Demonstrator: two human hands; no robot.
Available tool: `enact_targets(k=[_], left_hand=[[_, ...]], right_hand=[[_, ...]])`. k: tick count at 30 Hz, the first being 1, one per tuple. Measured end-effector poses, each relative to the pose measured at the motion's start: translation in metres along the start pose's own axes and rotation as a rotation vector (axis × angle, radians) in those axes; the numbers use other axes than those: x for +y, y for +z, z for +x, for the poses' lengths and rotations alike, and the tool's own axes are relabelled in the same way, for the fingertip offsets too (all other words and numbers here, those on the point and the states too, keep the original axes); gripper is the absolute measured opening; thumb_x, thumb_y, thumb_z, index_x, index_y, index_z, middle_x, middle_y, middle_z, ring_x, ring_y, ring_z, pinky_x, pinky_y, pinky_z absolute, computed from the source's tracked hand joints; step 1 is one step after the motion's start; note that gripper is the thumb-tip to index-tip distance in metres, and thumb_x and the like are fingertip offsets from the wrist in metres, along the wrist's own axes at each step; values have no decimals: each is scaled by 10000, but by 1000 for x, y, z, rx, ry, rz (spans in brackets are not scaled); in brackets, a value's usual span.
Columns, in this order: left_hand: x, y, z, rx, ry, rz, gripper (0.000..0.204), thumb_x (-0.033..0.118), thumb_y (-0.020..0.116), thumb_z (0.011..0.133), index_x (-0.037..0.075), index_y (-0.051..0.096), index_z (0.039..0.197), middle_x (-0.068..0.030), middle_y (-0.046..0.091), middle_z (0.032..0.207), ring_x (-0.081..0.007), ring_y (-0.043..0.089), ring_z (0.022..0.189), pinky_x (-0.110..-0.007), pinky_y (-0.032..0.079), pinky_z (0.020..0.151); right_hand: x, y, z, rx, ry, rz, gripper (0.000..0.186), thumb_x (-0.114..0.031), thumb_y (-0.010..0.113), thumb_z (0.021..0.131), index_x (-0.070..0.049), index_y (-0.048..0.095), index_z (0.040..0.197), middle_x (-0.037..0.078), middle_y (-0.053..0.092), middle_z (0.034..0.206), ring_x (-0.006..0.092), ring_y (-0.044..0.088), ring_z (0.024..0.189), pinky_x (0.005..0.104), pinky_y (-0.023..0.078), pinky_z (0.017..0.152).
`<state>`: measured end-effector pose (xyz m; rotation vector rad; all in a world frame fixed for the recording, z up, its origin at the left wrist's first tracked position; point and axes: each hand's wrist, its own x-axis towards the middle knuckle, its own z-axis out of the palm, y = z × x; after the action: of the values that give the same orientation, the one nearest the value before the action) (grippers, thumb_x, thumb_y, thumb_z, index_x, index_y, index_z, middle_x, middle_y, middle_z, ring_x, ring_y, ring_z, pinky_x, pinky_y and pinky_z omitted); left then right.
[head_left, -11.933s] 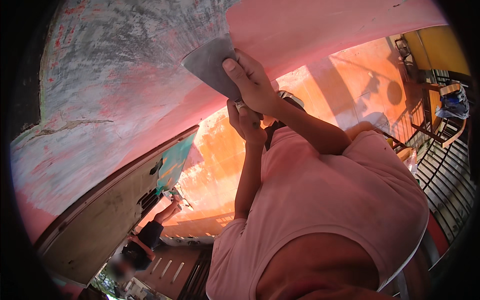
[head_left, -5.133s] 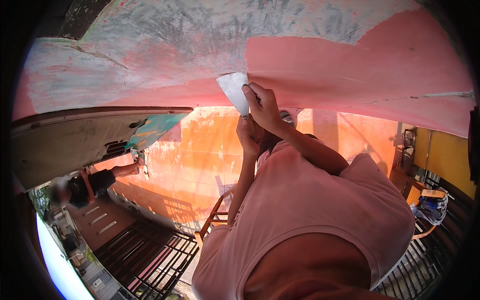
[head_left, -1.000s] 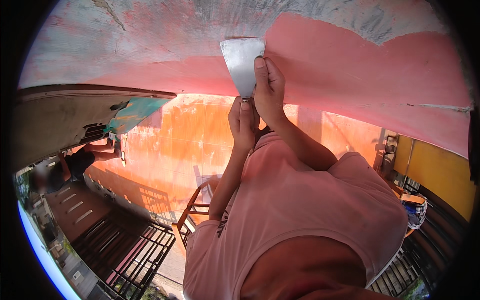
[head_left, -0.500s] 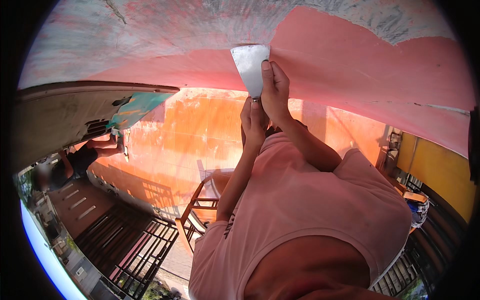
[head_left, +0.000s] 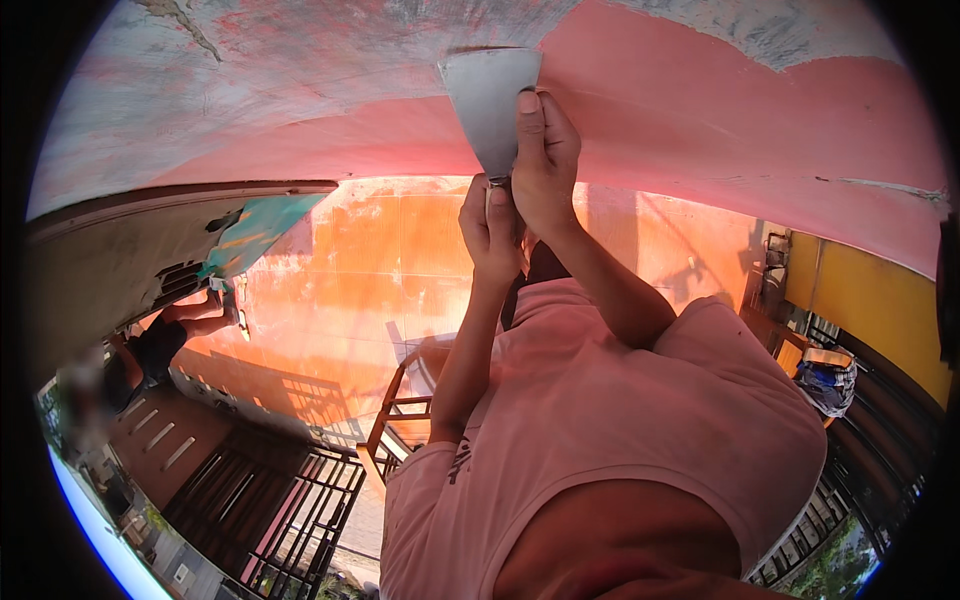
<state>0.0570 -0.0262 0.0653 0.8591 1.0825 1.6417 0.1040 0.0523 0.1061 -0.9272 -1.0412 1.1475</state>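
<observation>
A putty knife [head_left: 492,108] with a wide, flaring metal blade stands against the painted wall [head_left: 680,120], its broad edge at the border between bare grey patches and pink paint. Low on the tool, my left hand [head_left: 492,228] is closed round the handle, just under the blade. My right hand [head_left: 545,160] grips the blade's right side, thumb flat on the front face and the other fingers mostly hidden behind. Most of the handle is covered by my hands.
A wooden chair [head_left: 400,405] stands below my left arm. At the far left, another person [head_left: 160,345] is near a brown panel [head_left: 130,240]. A dark metal gate [head_left: 290,500] lies lower left, and a yellow panel [head_left: 870,310] is at the right. The floor [head_left: 400,270] is orange.
Both hands and the putty knife have moved up the wall and slightly left. The blade's edge now sits higher on the grey and pink border. My grip looks the same.
</observation>
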Motion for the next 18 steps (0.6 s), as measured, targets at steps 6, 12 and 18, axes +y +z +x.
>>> enact_targets(k=[6,12,18], left_hand=[[19,11,-1,20,83,136,287,273,421,1048,19,525,963,33,475,611,-5,383,497,-197,280,450],[21,8,-11,38,-22,98,313,283,415,1045,7,536,961,29,497,629,-19,410,540,-206,306,502],[29,13,-7,25,-4,91,262,236,370,1034,42,493,908,62,401,587,0,326,486,-200,248,427]], right_hand=[[-37,2,5,-31,77,53,399,-295,493,1049,-55,429,737,-47,389,641,43,328,607,250,303,517],[-25,2,-4,10,135,54,398,-308,491,1051,-62,439,743,-51,407,657,36,347,618,243,317,528],[-24,3,-6,16,137,93,402,-313,482,1054,-62,442,742,-52,412,656,36,350,614,240,322,530]])
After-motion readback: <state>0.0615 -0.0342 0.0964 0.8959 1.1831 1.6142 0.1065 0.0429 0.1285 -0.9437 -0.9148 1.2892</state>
